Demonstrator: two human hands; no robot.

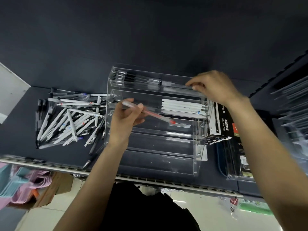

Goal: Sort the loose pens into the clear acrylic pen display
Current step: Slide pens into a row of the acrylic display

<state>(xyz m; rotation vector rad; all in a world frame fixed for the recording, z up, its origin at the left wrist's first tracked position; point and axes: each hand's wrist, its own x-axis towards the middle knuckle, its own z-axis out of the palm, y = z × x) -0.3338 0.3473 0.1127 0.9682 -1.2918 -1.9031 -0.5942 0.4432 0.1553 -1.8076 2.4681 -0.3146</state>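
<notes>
while the left hand (124, 119) pinches a clear pen with red ink (150, 113) between thumb and fingers, this pen lies slanted over the third tier of the clear acrylic pen display (198, 144), its red end pointing to the right and its pale end to the left. the right hand (214, 88) rests on the upper right edge of the display, fingers curled over the front wall of the top tier; whether it really grips this wall i cannot tell. in the top tier lie dark and clear pens (133, 79) in a row, and in the second tier a group of white pens (181, 105) lies at the right side. the lower tiers hold no pens that i can see. left of the display, on the dark shelf (20, 130), lies a pile of loose pens (70, 119), mostly white, some black. a black box of gel ink pens (221, 120) stands just beside the display on the right.
</notes>
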